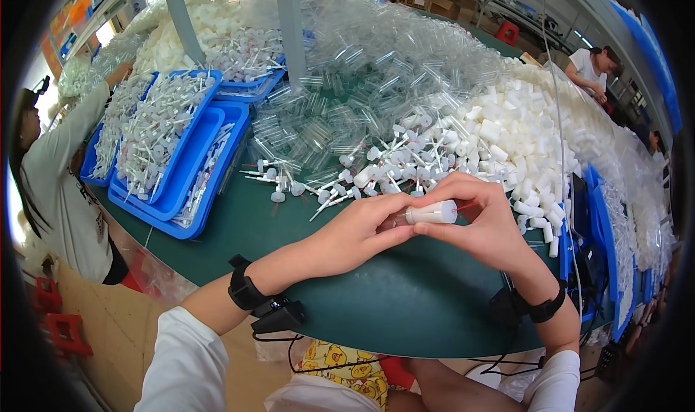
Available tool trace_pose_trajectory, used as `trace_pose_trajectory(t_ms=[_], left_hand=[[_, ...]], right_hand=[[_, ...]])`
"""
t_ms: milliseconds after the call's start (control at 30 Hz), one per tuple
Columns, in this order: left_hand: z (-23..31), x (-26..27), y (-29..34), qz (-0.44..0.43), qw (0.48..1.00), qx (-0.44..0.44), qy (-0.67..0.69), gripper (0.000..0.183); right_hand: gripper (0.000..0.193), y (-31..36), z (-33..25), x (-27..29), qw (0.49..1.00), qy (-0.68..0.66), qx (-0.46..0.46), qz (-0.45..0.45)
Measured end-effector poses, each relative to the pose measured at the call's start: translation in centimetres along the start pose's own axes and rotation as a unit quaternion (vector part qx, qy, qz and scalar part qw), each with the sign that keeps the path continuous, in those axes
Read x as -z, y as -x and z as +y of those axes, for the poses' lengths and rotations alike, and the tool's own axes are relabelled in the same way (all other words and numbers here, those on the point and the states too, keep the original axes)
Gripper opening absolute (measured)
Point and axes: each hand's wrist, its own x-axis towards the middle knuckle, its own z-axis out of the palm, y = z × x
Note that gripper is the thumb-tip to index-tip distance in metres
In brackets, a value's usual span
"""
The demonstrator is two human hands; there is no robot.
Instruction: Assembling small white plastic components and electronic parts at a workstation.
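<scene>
Centrally, left hand (362, 231) and right hand (481, 227) fingers pinching a small white plastic cap (433, 213) above the green tabletop (376, 296), its clear tube end hidden by the left fingers, glossy clear tubes (376, 79) heaped behind the cap.

Left hand (362, 231) and right hand (481, 220) meet fingertip to fingertip, both pinched.

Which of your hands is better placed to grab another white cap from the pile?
Probably the right hand. It lies closer to the heap of white caps, just beyond its knuckles. The left hand is farther from the heap. Both hands are pinching the small bottle.
</scene>
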Motion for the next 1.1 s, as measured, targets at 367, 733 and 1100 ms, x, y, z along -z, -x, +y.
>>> trace_pose_trajectory(t_ms=[367, 733, 1100], left_hand=[[-0.2, 0.0, 0.0, -0.029, 0.999, -0.002, 0.021, 0.033], [0.5, 0.3, -0.1, -0.001, 1.0, 0.008, -0.006, 0.031], [1.1, 0.1, 0.1, 0.025, 0.995, 0.013, 0.092, 0.031]], right_hand=[[0.021, 0.3, 1.4, 0.2, 0.997, 0.042, 0.063, 0.007], [0.028, 0.3, 1.4, 0.4, 0.998, -0.052, 0.042, -0.002], [0.032, 0.1, 1.8, 0.8, 0.993, -0.025, 0.108, 0.027]])
